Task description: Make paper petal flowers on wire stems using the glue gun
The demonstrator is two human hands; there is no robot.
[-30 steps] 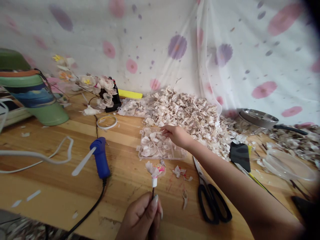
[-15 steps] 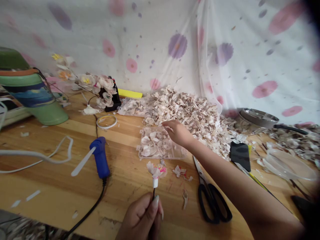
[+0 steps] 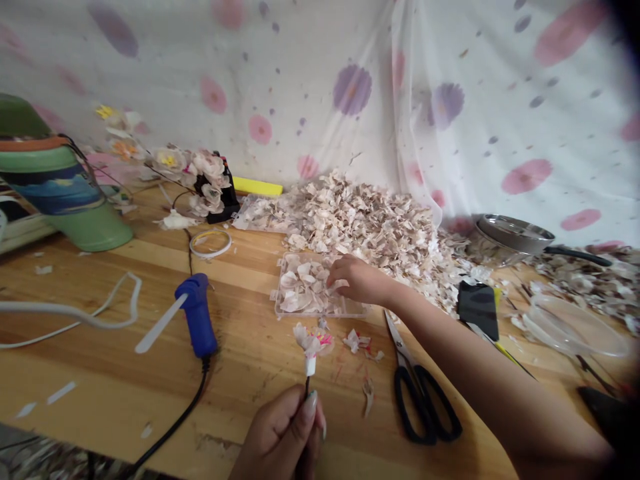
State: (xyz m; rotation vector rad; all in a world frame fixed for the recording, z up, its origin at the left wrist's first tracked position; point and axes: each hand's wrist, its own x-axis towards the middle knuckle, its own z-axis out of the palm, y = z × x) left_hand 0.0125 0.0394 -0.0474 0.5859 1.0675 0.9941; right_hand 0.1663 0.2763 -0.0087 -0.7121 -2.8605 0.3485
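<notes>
In the head view my left hand [image 3: 287, 430] pinches the thin dark stem of a small artificial flower [image 3: 311, 343] near the bottom centre. The flower stands upright, with whitish petals, pink threads in its middle and a white wrapped base. My right hand [image 3: 357, 280] is over the right part of a clear plastic box [image 3: 356, 309] of loose pale petals [image 3: 305, 283]. Its fingers point down to the petals, curved and a little apart, and I see nothing held between them.
A big heap of dried petals [image 3: 360, 213] lies behind the box. Black-handled scissors [image 3: 425, 407] rest below my right forearm. A blue glue gun [image 3: 199, 320] with its cord stands on the left, near a green flask [image 3: 75, 200]. A pan [image 3: 517, 233] sits at the back right.
My right hand has moved down and slightly right, from the heap's near edge to the petals in the box. My left hand still holds the flower in place. The view has shifted slightly.
</notes>
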